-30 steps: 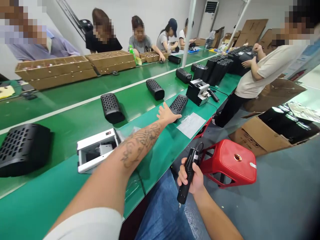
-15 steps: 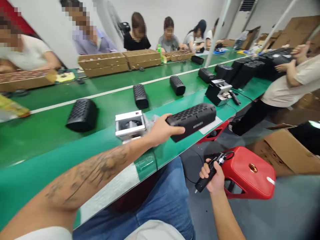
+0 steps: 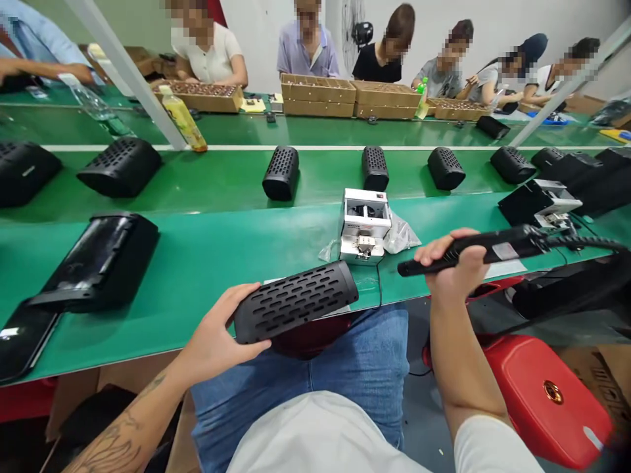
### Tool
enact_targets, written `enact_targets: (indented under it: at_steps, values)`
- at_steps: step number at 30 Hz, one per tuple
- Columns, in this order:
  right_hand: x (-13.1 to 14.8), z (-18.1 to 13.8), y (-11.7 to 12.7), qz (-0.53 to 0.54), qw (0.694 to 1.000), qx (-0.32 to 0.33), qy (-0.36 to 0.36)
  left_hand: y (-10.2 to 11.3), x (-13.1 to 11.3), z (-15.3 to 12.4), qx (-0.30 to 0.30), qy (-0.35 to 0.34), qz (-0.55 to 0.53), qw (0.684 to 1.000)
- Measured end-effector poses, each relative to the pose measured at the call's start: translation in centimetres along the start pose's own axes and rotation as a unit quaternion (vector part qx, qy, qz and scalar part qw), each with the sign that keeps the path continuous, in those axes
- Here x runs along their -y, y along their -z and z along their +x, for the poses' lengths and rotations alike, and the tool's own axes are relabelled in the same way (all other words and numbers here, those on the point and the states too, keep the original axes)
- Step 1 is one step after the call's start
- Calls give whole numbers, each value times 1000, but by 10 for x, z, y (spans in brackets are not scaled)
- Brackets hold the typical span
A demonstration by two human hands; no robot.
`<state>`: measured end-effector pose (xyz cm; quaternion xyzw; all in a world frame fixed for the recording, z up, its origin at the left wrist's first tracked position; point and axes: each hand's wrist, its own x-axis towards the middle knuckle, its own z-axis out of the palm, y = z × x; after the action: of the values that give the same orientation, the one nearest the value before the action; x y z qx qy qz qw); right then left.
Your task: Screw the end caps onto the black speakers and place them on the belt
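My left hand (image 3: 217,335) grips one end of a black perforated speaker shell (image 3: 296,299), which lies across the near edge of the green bench (image 3: 207,263) above my lap. My right hand (image 3: 451,266) is closed round a black electric screwdriver (image 3: 488,249), held level with its tip pointing left and its cable running off to the right. A small white and black screw feeder box (image 3: 365,223) stands on the bench just beyond both hands, with a clear plastic bag (image 3: 401,236) beside it.
Several black speaker shells ride the conveyor belt (image 3: 280,172). A larger black housing (image 3: 93,259) lies at left. A second feeder box (image 3: 539,200) is at right. A red stool (image 3: 547,387) stands by my right leg. Several people sit opposite behind cardboard trays (image 3: 318,95).
My left hand has pulled the speaker shell from far right in to the bench edge before me. My right hand has lifted the screwdriver from beside my leg up to bench height.
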<state>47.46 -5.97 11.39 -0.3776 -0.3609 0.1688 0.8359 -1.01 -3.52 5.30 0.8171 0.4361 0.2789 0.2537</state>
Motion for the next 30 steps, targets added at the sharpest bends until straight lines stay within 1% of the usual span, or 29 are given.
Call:
enact_targets:
  at_steps: [2,3,5,7,9,11,14,16,19,22,25,27,28,30]
  values:
    - [-18,15,-38,-11,998,52,27,-9,13,2,4,0,-4,1000]
    - [-27,21,-52,-16,997,70,32,-13,16,4,14,0,-12,1000]
    - [-44,28,-72,-31,994,96,35,-18,19,7,44,9,-30,999]
    - [-57,29,-79,-52,992,115,26,-22,20,7,71,23,-47,996]
    - [-64,26,-80,-72,988,136,19,-25,22,6,87,29,-62,994]
    - [-63,19,-77,-82,984,156,11,-29,27,4,88,25,-77,993]
    - [-50,10,-75,-78,982,169,16,-39,38,-2,71,17,-97,993]
    - [-37,8,-75,-64,984,162,30,-47,44,-6,51,10,-113,992]
    - [-19,12,-75,-47,987,148,42,-57,49,-11,2,-38,-124,991]
    - [-10,16,-71,-44,991,126,25,-60,49,-14,-41,-105,-114,987]
    - [-9,17,-60,-12,994,105,-12,-58,47,-15,-43,-154,-97,982]
    - [-11,17,-48,55,991,109,-61,-57,46,-15,-41,-168,-90,981]
    - [-11,18,-41,101,984,113,-97,-56,47,-14,-40,-166,-89,981]
    - [-15,25,-26,192,958,114,-177,-55,51,-13,-33,-150,-93,984]
